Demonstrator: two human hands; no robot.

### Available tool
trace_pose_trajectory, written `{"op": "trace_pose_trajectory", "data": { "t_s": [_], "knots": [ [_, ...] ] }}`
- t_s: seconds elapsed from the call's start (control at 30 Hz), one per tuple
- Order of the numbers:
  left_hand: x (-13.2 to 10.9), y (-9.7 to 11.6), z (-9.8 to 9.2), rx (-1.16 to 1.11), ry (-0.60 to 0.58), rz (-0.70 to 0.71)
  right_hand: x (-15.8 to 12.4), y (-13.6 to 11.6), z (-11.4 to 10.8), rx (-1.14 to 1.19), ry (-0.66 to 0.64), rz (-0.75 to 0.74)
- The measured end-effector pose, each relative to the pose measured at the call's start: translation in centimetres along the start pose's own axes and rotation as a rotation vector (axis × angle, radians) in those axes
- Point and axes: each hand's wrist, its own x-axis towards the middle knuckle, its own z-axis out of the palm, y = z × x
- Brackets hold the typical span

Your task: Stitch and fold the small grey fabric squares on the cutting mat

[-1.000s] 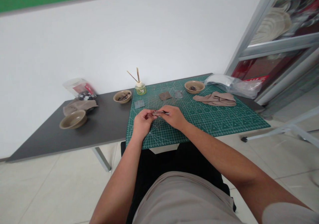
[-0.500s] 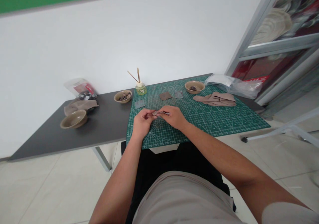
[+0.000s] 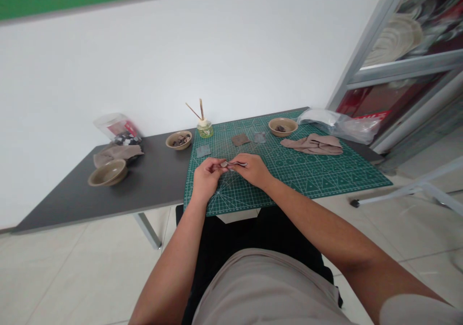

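Between the fingertips of my left hand [image 3: 207, 179] is a small pale grey-brown piece [image 3: 224, 164], like a pebble or chip. My right hand [image 3: 255, 171] is closed on a thin folded sheet [image 3: 238, 163], which looks like sandpaper, with its edge against or very near the small piece. Fingers partly hide both. The hands meet just above the green cutting mat [image 3: 289, 170]. Beyond them lie a grey square sheet [image 3: 203, 151], a brown square sheet [image 3: 240, 139] and a lighter grey square [image 3: 259, 137].
A bowl of small dark and tan pieces [image 3: 179, 140] stands left of a reed diffuser [image 3: 205, 128]. Another bowl [image 3: 283, 127] and a crumpled brown cloth [image 3: 313, 144] are on the right, near a plastic bag [image 3: 340, 124]. Far left are a bowl [image 3: 107, 172], a cloth [image 3: 117, 154] and a clear bag [image 3: 117, 126].
Both hands stay in the same place with the same grip. The small piece looks slightly turned between the fingertips; otherwise only the camera view shifts a little.
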Motion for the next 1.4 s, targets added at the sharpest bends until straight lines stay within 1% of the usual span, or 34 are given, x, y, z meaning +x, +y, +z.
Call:
{"op": "trace_pose_trajectory", "data": {
  "t_s": [0.1, 0.2, 0.37, 0.57, 0.83, 1.03, 1.13, 1.2, 1.3, 1.33, 1.4],
  "knots": [
    [0.0, -0.1, 0.0, 0.019, -0.009, 0.001, 0.0, 0.0, 0.0, 0.008, -0.008, -0.024],
    [0.0, -0.1, 0.1, 0.054, -0.008, 0.005, -0.1, 0.0, 0.0, 0.028, 0.015, -0.041],
    [0.0, -0.1, 0.0, -0.006, -0.001, -0.005, 0.0, 0.2, 0.1, -0.008, 0.028, -0.052],
    [0.0, 0.0, 0.0, 0.114, -0.022, 0.028, -0.1, 0.1, 0.1, -0.013, 0.036, -0.075],
    [0.0, 0.4, 0.0, 0.068, -0.009, -0.001, -0.1, 0.1, 0.1, -0.012, 0.013, -0.043],
    [0.1, 0.0, 0.0, 0.047, -0.003, -0.022, -0.3, -0.4, -0.1, 0.09, 0.016, -0.04],
    [0.2, -0.4, 0.1, 0.005, 0.024, -0.015, -0.2, -0.8, -0.3, 0.106, 0.083, 0.024],
    [0.3, -0.5, 0.2, -0.065, 0.069, 0.007, 0.0, -0.6, -0.4, 0.094, 0.133, 0.125],
    [0.4, -0.4, 0.4, -0.162, 0.126, 0.023, 0.6, 0.3, -0.2, 0.092, 0.187, 0.283],
    [0.4, -0.3, 0.4, -0.181, 0.132, 0.018, 0.8, 0.7, -0.1, 0.09, 0.19, 0.321],
    [0.3, -0.1, 0.5, -0.203, 0.137, 0.006, 1.1, 1.4, 0.2, 0.087, 0.145, 0.352]
  ]
}}
